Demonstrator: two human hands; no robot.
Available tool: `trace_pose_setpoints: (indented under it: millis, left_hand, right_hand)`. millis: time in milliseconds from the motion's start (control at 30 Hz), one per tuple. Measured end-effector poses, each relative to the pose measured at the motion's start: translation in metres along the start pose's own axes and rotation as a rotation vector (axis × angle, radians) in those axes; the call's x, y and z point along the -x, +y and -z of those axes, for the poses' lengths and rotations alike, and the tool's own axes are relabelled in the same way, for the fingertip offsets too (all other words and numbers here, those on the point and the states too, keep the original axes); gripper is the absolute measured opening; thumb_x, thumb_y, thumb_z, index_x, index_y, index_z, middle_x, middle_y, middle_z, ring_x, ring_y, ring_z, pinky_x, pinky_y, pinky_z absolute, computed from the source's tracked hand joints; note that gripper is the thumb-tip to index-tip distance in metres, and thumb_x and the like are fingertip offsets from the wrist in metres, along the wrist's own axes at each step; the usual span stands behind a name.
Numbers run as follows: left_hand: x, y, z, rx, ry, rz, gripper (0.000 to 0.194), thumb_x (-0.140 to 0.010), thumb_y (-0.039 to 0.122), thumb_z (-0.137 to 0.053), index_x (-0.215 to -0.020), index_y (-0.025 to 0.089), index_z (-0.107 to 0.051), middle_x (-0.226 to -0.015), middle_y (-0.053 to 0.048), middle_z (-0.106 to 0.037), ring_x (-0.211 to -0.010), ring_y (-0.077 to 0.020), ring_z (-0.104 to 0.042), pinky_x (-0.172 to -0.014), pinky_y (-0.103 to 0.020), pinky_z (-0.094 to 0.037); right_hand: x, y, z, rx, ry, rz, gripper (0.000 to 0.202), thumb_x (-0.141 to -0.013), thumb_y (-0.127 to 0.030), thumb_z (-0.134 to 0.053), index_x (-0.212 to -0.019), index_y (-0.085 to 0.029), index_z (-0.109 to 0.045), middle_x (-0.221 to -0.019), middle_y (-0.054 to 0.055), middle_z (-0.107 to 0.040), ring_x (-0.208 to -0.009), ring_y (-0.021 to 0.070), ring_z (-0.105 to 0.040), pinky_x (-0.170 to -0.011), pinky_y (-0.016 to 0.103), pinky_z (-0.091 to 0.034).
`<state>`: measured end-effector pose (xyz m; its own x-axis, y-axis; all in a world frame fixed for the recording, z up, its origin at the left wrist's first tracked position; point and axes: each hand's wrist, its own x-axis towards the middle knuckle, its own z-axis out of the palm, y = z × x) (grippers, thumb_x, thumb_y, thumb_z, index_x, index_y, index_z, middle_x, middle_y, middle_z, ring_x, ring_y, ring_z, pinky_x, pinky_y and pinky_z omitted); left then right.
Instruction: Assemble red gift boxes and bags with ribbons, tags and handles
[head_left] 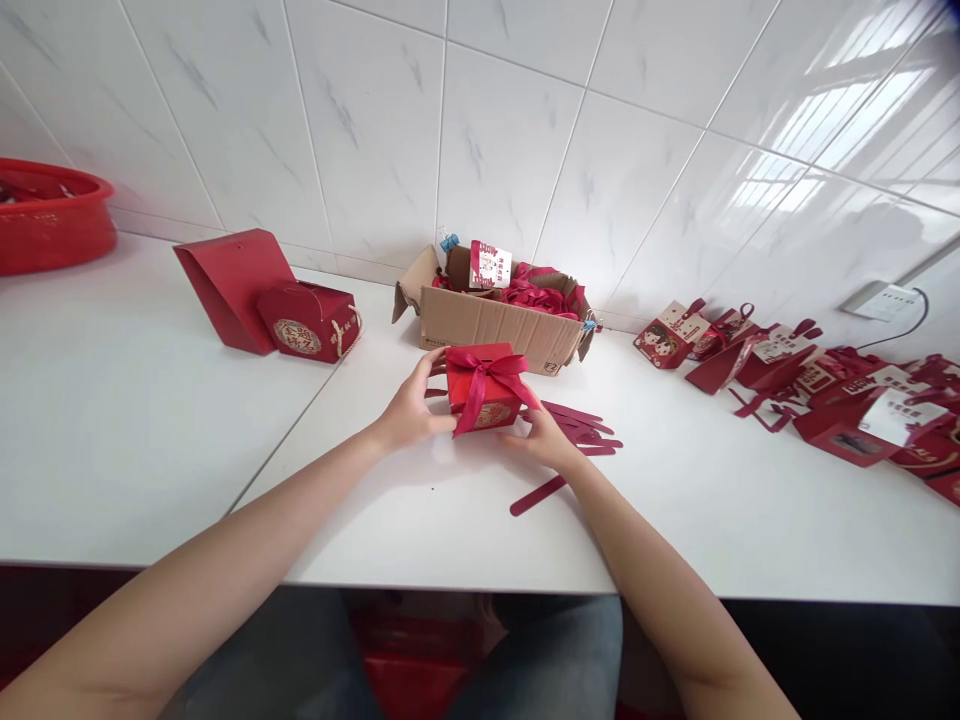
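Observation:
A small red gift box (501,414) with a ribbon bow (484,375) on it is between my two hands, just above or on the white table; which of the two I cannot tell. My left hand (412,405) grips its left side, fingers behind and thumb in front. At the lower right corner, my right hand (544,435) has its fingers curled against the box. Several flat dark-red strips (577,425) with rounded ends lie on the table behind and beside my right hand; one separate strip (536,497) lies nearer the front edge.
Behind the gift box stands an open cardboard carton (487,325) with red ribbons and a printed tag. Two red boxes (311,320) (236,285) are at left, and a red basin (60,225) is farther left. Finished-looking gift boxes (840,420) line the right, near a power strip (883,300).

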<state>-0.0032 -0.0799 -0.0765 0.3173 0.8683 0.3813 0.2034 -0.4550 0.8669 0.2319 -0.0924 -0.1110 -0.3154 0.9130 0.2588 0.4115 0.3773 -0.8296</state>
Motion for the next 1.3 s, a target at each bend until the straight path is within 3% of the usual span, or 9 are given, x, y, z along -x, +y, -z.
trace_pose_setpoints:
  millis: [133,200,267,333,400,500,667,867,1300]
  left_hand:
    - [0.000,0.002,0.000,-0.015,0.010,-0.019,0.088,-0.062,0.030,-0.074,-0.137,0.023,-0.028,-0.143,-0.013,-0.042,-0.132,-0.0311,-0.041,-0.099,-0.048,-0.048]
    - [0.000,0.002,0.000,-0.028,0.019,0.023,0.088,-0.062,0.029,-0.074,-0.137,0.022,-0.028,-0.141,-0.014,-0.043,-0.132,-0.0310,-0.042,-0.098,-0.047,-0.049]
    - [0.000,0.002,-0.001,-0.046,0.020,0.070,0.088,-0.061,0.029,-0.075,-0.136,0.020,-0.029,-0.140,-0.015,-0.044,-0.131,-0.0311,-0.042,-0.096,-0.047,-0.049]
    - [0.001,0.003,-0.003,-0.064,0.001,0.084,0.087,-0.062,0.030,-0.075,-0.136,0.020,-0.030,-0.139,-0.015,-0.045,-0.130,-0.0311,-0.043,-0.096,-0.047,-0.049]
    - [0.003,0.003,-0.005,-0.078,-0.038,0.061,0.085,-0.063,0.030,-0.075,-0.134,0.021,-0.031,-0.138,-0.014,-0.045,-0.128,-0.0311,-0.045,-0.096,-0.047,-0.049]
    - [0.005,0.004,-0.007,-0.097,-0.085,0.010,0.082,-0.063,0.029,-0.075,-0.133,0.022,-0.033,-0.138,-0.014,-0.046,-0.128,-0.0322,-0.046,-0.097,-0.049,-0.049]
    - [0.008,0.004,-0.007,-0.115,-0.152,-0.052,0.085,-0.063,0.027,-0.074,-0.137,0.022,-0.032,-0.139,-0.014,-0.045,-0.129,-0.0339,-0.045,-0.100,-0.051,-0.046]
    - [0.012,0.009,-0.010,-0.083,-0.320,-0.172,0.089,-0.065,0.034,-0.077,-0.140,0.024,-0.029,-0.139,-0.014,-0.045,-0.126,-0.0336,-0.048,-0.100,-0.050,-0.047]
    - [0.012,0.007,-0.009,-0.067,-0.319,-0.185,0.090,-0.066,0.031,-0.076,-0.142,0.026,-0.028,-0.139,-0.015,-0.043,-0.127,-0.0344,-0.046,-0.100,-0.051,-0.047]
  right_hand:
    - [0.001,-0.004,0.007,-0.144,0.017,0.033,0.075,-0.070,-0.024,-0.059,-0.141,-0.032,-0.037,-0.151,0.005,-0.037,-0.135,0.0283,-0.039,-0.101,0.048,-0.044]
    - [0.000,-0.007,0.014,-0.303,0.082,0.027,0.058,-0.074,-0.028,-0.055,-0.132,-0.032,-0.048,-0.142,0.004,-0.047,-0.127,0.0268,-0.047,-0.092,0.043,-0.049]
    - [-0.002,-0.010,0.019,-0.410,0.178,-0.021,0.033,-0.082,-0.039,-0.050,-0.109,-0.027,-0.063,-0.121,0.006,-0.061,-0.108,0.0243,-0.058,-0.083,0.039,-0.052]
    - [-0.003,-0.015,0.021,-0.425,0.236,-0.086,0.033,-0.086,-0.051,-0.047,-0.085,-0.023,-0.064,-0.097,0.005,-0.065,-0.088,0.0191,-0.061,-0.078,0.035,-0.051]
    - [-0.002,-0.020,0.022,-0.396,0.258,-0.111,0.035,-0.085,-0.055,-0.052,-0.079,-0.022,-0.061,-0.084,0.002,-0.062,-0.076,0.0148,-0.058,-0.074,0.030,-0.050]
    - [0.001,-0.027,0.023,-0.364,0.256,-0.074,0.029,-0.078,-0.051,-0.065,-0.090,-0.025,-0.059,-0.085,0.000,-0.060,-0.074,0.0135,-0.057,-0.067,0.027,-0.050]
    - [0.001,-0.031,0.027,-0.291,0.345,0.071,0.023,-0.078,-0.044,-0.068,-0.073,-0.023,-0.060,-0.084,0.001,-0.054,-0.077,0.0140,-0.055,-0.065,0.027,-0.049]
    - [0.000,-0.029,0.026,-0.308,0.417,0.147,0.018,-0.078,-0.037,-0.070,-0.071,-0.023,-0.063,-0.087,0.001,-0.054,-0.080,0.0144,-0.055,-0.070,0.029,-0.048]
    - [-0.001,-0.028,0.021,-0.180,0.406,0.085,0.024,-0.079,-0.045,-0.067,-0.073,-0.023,-0.061,-0.090,0.003,-0.057,-0.081,0.0159,-0.057,-0.066,0.029,-0.048]
